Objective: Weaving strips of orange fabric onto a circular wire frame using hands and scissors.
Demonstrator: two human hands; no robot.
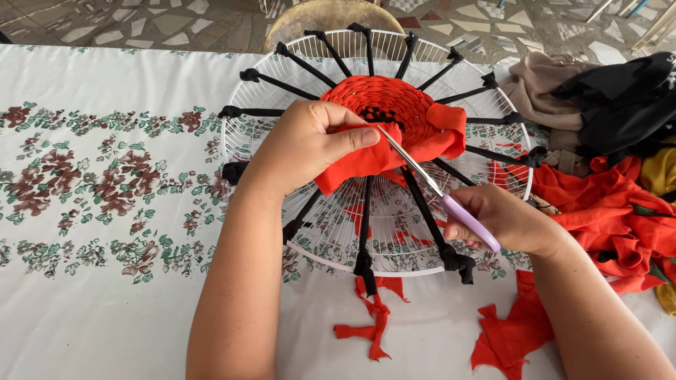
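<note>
Red scraps (373,317) lie at the worktop's (105,317) near edge. Right hand (503,222) grips purple-handled scissors (440,197), blades at the red cloth (373,151) pinched by the left hand (310,144) over the white wire grille (331,239).
</note>
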